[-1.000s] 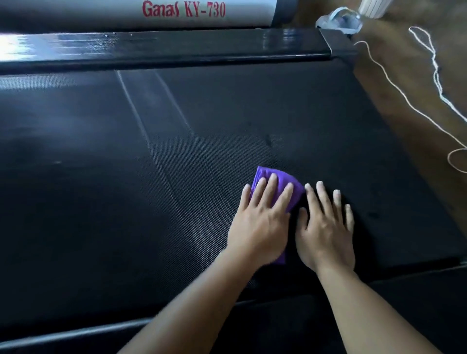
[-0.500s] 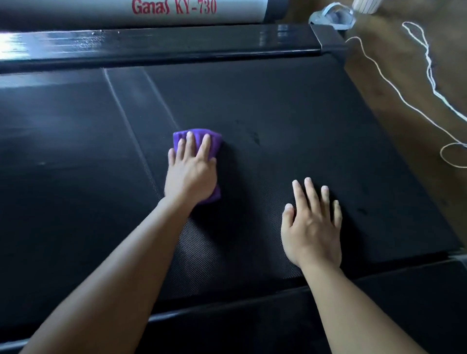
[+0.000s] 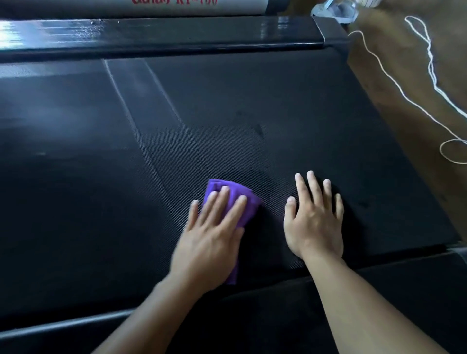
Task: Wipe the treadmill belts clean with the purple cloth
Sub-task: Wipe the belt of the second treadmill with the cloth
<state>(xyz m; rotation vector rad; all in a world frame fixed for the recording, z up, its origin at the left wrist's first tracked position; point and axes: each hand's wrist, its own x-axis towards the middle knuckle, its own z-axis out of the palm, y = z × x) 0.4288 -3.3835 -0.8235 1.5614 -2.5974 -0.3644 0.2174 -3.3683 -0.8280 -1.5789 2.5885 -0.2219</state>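
Observation:
The black textured treadmill belt [image 3: 227, 106] fills most of the view. A folded purple cloth [image 3: 236, 199] lies on its near middle, pressed flat under my left hand [image 3: 212, 240], whose fingers are spread over it; much of the cloth is hidden beneath the palm. My right hand [image 3: 314, 222] rests flat on the belt just right of the cloth, fingers apart, holding nothing. A small dark mark [image 3: 259, 130] shows on the belt beyond the hands.
A glossy black side rail [image 3: 161, 32] runs along the far edge, with a grey cover bearing red lettering [image 3: 177, 2] behind it. A near rail [image 3: 63, 323] borders the belt. A white cord [image 3: 404, 93] loops over the wooden floor at right.
My left hand has slid the cloth back toward me and to the right, from the belt's middle left to beside my right hand. The right hand stayed planted.

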